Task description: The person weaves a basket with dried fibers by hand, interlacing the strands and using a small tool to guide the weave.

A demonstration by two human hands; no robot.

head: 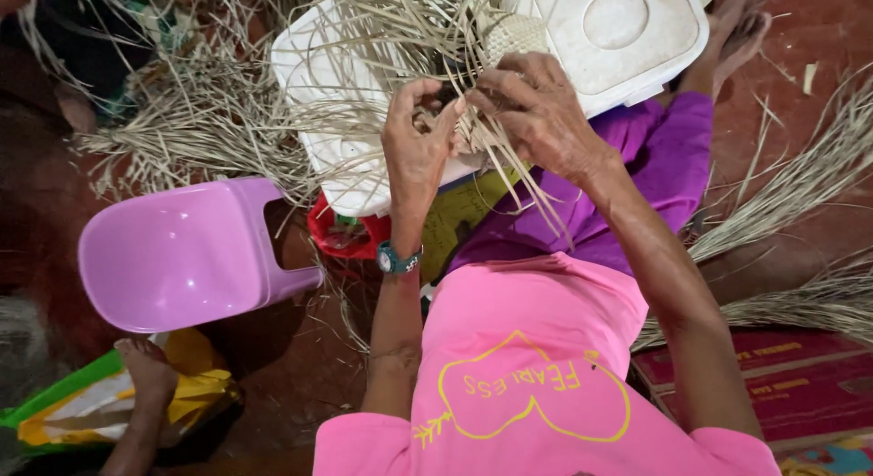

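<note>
Woven straw piece (511,35), pale and tightly plaited with long loose strands fanning out, sits raised above the person's lap, over a white plastic stool (627,40). Left hand (416,144) is held upright, thumb and fingers pinching strands; right hand (536,108) curls over from the other side, fingers pressed onto the same strands. Dark red flat cartons (782,376) with yellow lettering lie at lower right. Overturned lilac plastic stool (182,253) lies to the left, near a yellow and green bag (100,403).
</note>
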